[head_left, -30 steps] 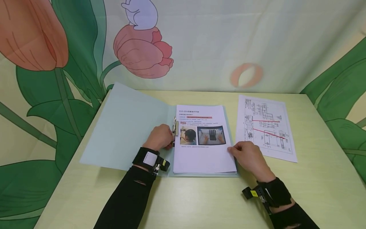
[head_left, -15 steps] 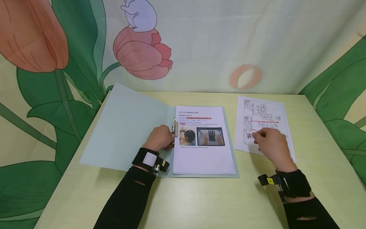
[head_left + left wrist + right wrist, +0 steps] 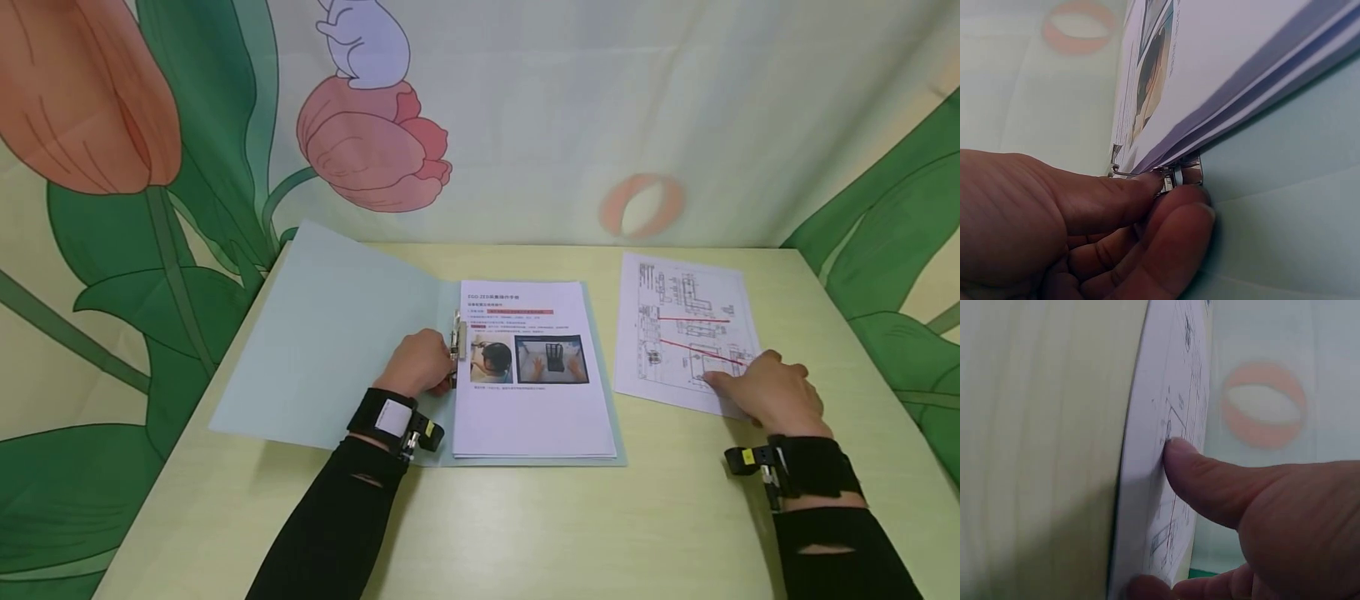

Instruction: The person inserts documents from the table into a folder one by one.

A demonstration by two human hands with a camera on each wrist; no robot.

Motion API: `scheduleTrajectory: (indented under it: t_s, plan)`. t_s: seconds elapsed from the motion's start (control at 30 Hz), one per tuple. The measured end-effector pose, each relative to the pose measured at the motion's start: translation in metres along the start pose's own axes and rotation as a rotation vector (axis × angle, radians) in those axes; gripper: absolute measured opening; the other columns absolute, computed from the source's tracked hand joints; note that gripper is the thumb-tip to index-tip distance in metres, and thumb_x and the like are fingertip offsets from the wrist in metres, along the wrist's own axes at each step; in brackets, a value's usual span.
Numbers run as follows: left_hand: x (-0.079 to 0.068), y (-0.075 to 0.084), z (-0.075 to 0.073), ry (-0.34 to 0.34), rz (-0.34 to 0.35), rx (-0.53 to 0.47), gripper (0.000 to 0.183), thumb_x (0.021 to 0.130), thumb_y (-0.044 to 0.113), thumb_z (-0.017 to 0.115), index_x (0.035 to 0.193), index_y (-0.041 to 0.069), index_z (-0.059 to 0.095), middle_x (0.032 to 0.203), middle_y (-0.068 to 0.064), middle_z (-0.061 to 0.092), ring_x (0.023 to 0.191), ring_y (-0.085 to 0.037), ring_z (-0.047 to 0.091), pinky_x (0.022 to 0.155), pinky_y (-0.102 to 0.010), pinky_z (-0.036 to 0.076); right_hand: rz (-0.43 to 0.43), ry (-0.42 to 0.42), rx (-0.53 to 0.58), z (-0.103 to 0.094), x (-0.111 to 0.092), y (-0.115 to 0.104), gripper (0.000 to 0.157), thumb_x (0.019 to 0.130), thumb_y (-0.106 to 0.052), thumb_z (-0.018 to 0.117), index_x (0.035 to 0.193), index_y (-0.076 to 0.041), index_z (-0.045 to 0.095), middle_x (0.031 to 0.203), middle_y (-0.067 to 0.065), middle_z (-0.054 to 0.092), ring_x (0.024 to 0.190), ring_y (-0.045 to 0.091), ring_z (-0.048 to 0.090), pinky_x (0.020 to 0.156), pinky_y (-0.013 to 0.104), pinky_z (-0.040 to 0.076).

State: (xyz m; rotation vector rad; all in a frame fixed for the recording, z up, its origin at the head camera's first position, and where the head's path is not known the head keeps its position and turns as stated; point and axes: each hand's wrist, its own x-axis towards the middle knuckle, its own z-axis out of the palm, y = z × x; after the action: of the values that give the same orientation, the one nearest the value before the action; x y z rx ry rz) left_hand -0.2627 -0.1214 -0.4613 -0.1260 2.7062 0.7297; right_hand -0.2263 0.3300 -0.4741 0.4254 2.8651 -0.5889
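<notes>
A light blue folder point(image 3: 322, 333) lies spread on the table, its left cover raised at a slant. Printed sheets point(image 3: 536, 421) sit in its right half beside a metal clip point(image 3: 458, 337). The left hand point(image 3: 417, 362) pinches the clip's end between thumb and fingertips at the sheets' left edge, as the left wrist view shows up close; the clip point(image 3: 1175, 175) is partly hidden there. On the right, a technical drawing point(image 3: 667, 367) with red lines lies flat. The right hand point(image 3: 776, 396) touches its lower right part, thumb on the printed face, other fingers spread toward the right edge.
The pale wooden table point(image 3: 555, 533) carries the folder and the drawing. Behind it hangs a curtain point(image 3: 525, 125) printed with tulips, leaves and a rabbit. Black straps with small cameras point(image 3: 431, 433) are on both wrists.
The right hand has left the right edge of the sheets in the folder and moved right, over to the drawing, where it now touches down. The left hand has stayed at the clip.
</notes>
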Motion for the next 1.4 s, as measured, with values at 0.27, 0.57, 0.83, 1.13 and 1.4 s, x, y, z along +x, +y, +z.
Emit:
scheduleTrajectory:
  t_s: [0.27,0.57,0.83,1.13,1.4]
  plan:
    - [0.0,0.002,-0.001,-0.006,-0.011,0.002,0.016,0.092,0.015,0.059,0.08,0.006,0.063,0.06,-0.005,0.068,0.054,-0.015,0.065,0.048,-0.029,0.039,0.039,0.04,0.035,-0.002,0.006,0.01,0.096,0.079,-0.061,0.068,0.117,0.021,0.036,0.09,0.032,0.051,0.07,0.04,0.052,0.052,0.043,0.039]
    - [0.001,0.001,-0.001,-0.006,-0.005,0.01,0.016,0.092,0.015,0.058,0.079,0.006,0.063,0.06,-0.005,0.068,0.054,-0.015,0.064,0.047,-0.028,0.038,0.032,0.11,0.017,-0.01,0.009,0.017,0.054,0.089,-0.029,0.062,0.109,0.02,0.048,0.09,0.034,0.059,0.07,0.042,0.055,0.05,0.045,0.041]
    - [0.001,0.001,-0.001,-0.013,-0.012,-0.01,0.015,0.092,0.013,0.057,0.08,0.005,0.063,0.061,-0.005,0.068,0.053,-0.015,0.065,0.048,-0.028,0.04,0.0,0.131,0.015,-0.015,0.005,0.023,0.038,0.091,-0.021,0.057,0.101,0.016,0.06,0.087,0.033,0.064,0.066,0.04,0.057,0.049,0.045,0.04]
    - [0.001,0.0,0.0,-0.012,-0.021,-0.014,0.015,0.092,0.013,0.058,0.08,0.005,0.063,0.062,-0.005,0.068,0.054,-0.015,0.065,0.048,-0.028,0.04,0.037,0.117,-0.033,-0.013,0.005,0.028,0.035,0.094,-0.021,0.052,0.103,0.012,0.062,0.082,0.028,0.064,0.064,0.037,0.055,0.05,0.045,0.039]
    - [0.001,0.0,0.0,-0.019,-0.036,-0.017,0.014,0.093,0.014,0.058,0.082,0.005,0.063,0.063,-0.006,0.068,0.054,-0.015,0.065,0.049,-0.028,0.04,0.032,0.153,0.045,-0.02,-0.004,0.028,0.043,0.099,-0.026,0.047,0.116,0.012,0.059,0.1,0.033,0.063,0.075,0.04,0.053,0.056,0.044,0.035]
